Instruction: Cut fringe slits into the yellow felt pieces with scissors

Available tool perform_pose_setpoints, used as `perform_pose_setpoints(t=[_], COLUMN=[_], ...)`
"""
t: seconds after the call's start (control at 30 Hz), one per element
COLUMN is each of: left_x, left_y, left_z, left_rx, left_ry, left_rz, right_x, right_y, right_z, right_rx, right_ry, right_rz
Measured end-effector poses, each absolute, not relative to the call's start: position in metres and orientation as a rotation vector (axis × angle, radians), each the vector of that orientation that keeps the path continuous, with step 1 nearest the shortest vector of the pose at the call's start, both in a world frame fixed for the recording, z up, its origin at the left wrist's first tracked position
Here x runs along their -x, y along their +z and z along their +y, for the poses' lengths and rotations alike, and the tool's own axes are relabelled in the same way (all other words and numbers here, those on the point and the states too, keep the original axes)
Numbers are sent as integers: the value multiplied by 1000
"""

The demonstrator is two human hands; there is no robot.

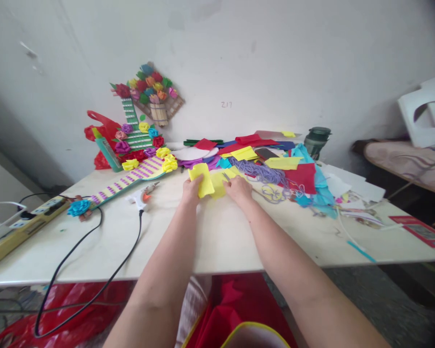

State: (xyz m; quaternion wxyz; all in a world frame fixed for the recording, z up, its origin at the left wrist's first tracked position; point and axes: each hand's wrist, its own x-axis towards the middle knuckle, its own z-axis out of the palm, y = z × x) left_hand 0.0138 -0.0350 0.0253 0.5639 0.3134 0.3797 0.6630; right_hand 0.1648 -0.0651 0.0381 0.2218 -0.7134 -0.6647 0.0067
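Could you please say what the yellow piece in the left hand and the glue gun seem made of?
Yellow piece: matte, perhaps crepe paper or thin cloth, since it looks softly folded.
Glue gun: probably hard plastic, smooth, from its white, moulded-looking body.

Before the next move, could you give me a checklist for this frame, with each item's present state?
1. Left hand gripping the folded yellow piece: ok.
2. Metal blade in the right hand apart from the left fingers: ok.
3. Glue gun lying on the table, apart from both hands: ok.
4. Glue gun's heat: cannot tell.
5. Black cord kept on the tabletop: not ok, it loops below the front edge.
6. Purple yarn neatly wound: not ok, it lies in loose strands.
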Motion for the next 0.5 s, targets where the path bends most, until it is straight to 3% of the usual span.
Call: perform_pose_setpoints(t=[0.3, 0.5], left_x=[-19, -12], left_y=[25, 25], left_z=[-43, -40], left_rx=[-902, -950], left_ry=[1319, 1299], left_rz=[863, 881], right_x=[-154, -155], right_y=[20, 8], right_z=[-54, -44], right_rx=[1328, 1264], right_ry=[774, 827], right_rz=[-1562, -1392])
